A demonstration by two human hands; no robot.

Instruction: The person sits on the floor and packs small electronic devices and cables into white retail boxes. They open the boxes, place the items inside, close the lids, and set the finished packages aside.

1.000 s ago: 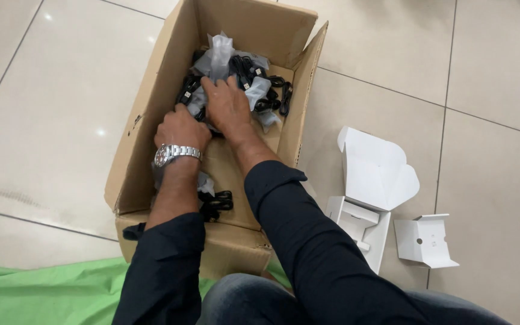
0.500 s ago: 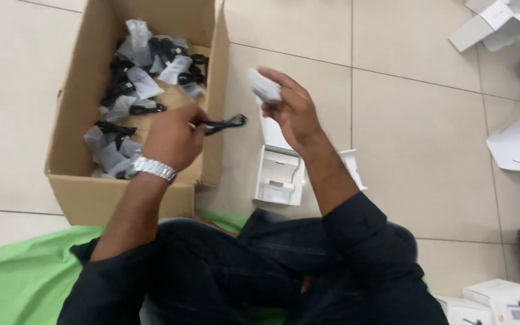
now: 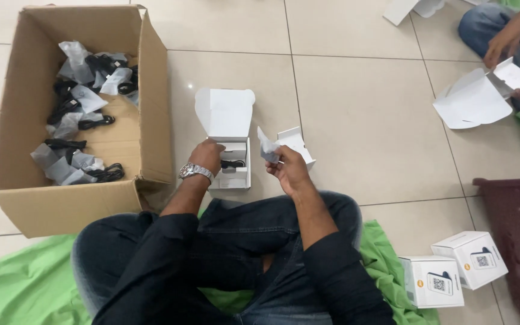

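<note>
Sat cross-legged on the tiled floor [image 3: 356, 108] over a green cloth [image 3: 13, 283], dark sleeves and jeans filling the bottom of the shot. Left hand [image 3: 207, 155], with a metal wristwatch [image 3: 195, 172] on it, was down at the open white box [image 3: 229, 150] right in front of the knees, fingers curled at the box's left edge next to a black cable [image 3: 233, 163] lying in the tray; couldn't tell if the fingers actually pinched the cable or just rested on the box. Right hand [image 3: 288, 170] was raised just to the right of that box, clenched around a small greyish plastic pouch [image 3: 268, 148] sticking up out of the fingers. Small white insert piece [image 3: 296, 142] sat on the floor just behind that hand. Off to the left, touching nothing, stood a big cardboard carton [image 3: 151, 120] with a heap of black cables in clear bags [image 3: 79, 120] inside. Two closed white product boxes [image 3: 452, 271] lay near the right knee beside a dark maroon plastic basket [image 3: 519, 241]. Top right corner, another person's hand [image 3: 504, 42] was working on an unfolded white box flat [image 3: 476, 99], well apart from everything else.
</note>
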